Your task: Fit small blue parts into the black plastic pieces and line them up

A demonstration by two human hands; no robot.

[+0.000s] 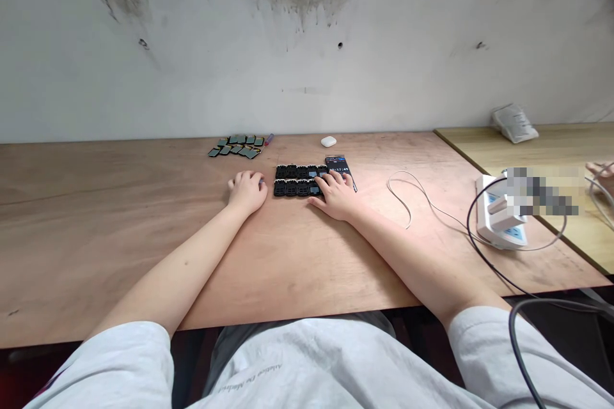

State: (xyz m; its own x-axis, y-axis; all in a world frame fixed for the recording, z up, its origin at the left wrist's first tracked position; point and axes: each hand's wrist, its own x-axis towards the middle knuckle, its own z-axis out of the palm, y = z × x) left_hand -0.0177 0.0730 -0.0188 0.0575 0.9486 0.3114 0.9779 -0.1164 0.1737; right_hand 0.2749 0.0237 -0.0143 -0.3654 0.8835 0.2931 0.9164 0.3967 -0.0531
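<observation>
Two rows of small black plastic parts [291, 188] lie side by side at the middle of the table, a few with grey-blue squares on them. My right hand [339, 197] rests palm down over their right end, fingers spread, with fingertips on the parts there. Just left of the rows, my left hand [247, 193] lies on the table with its fingers curled. A small bluish bit shows at its fingertips, too little to name. Behind the right hand is a phone [338, 163] with a timer on its screen, partly covered by the fingers.
Several grey square pieces [236, 148] lie at the back, beside a purple pen-like item [269, 139]. A white case [329, 141] sits near the wall. On the right are a power strip [499, 214], cables, a plastic packet [514, 123] and another person's hand [603, 172].
</observation>
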